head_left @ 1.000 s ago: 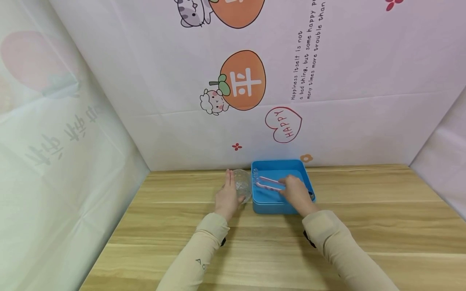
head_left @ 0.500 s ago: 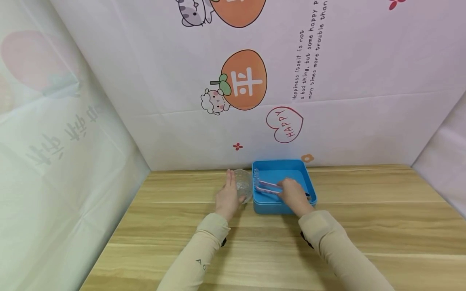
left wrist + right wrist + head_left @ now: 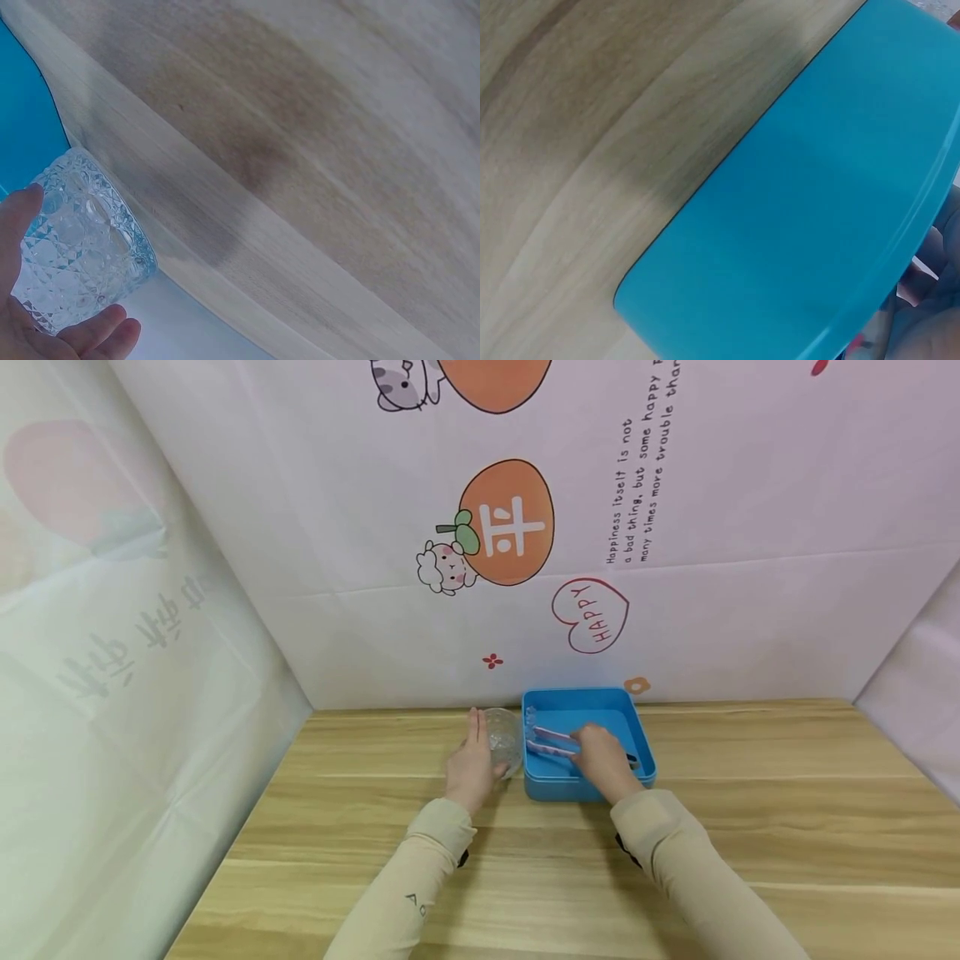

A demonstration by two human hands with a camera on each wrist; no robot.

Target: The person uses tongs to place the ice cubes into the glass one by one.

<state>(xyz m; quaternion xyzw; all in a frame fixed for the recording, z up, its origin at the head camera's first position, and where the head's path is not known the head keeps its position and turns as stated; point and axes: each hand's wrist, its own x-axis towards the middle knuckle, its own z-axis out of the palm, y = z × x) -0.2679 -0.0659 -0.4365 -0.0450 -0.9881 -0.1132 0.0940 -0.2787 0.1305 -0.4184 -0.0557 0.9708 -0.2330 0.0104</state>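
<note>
My left hand [image 3: 470, 770] holds a clear cut-glass cup [image 3: 504, 742] standing against the left side of a blue box [image 3: 567, 790]. In the left wrist view, the thumb lies on one side of the cup [image 3: 86, 240] and the fingers on the other. My right hand [image 3: 602, 762] reaches into the box and grips a pair of pink and white tongs [image 3: 551, 750]. Their two arms point left, spread apart, with the tips near small clear pieces [image 3: 531, 718] along the box's left wall. The right wrist view shows mostly the box's blue outer wall [image 3: 780, 210].
A small black item [image 3: 632, 761] lies in the box at its right side, partly behind my right hand. The wood-grain table [image 3: 375, 760] ends at a printed white cloth wall [image 3: 375, 643] just behind the box and cup.
The tongs have shifted slightly left within the box; their arms drew closer together half a second ago and are spread wider now. The left hand stays at the cup. The head view shifts slightly.
</note>
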